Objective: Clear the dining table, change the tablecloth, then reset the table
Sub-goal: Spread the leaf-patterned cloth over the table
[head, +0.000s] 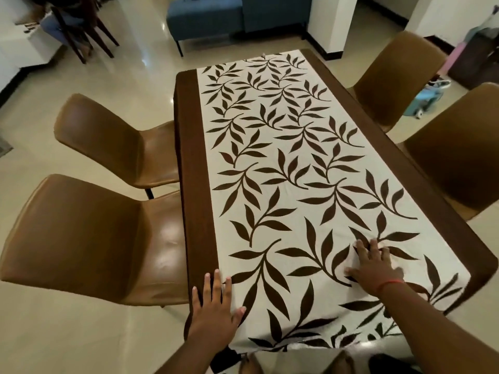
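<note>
A white tablecloth printed with dark brown leaves lies along the dark wooden dining table, leaving a bare strip of wood on the left side and hanging over the near end. My left hand lies flat with straight fingers at the near left corner, across the cloth's left edge and the bare wood. My right hand, a red thread at its wrist, presses flat on the cloth near the right side. Nothing else stands on the table.
Two brown chairs stand close along the table's left side and two more along its right. A blue sofa sits beyond the far end. A person on a dark chair is at the far left. Bags and toys lie at the far right.
</note>
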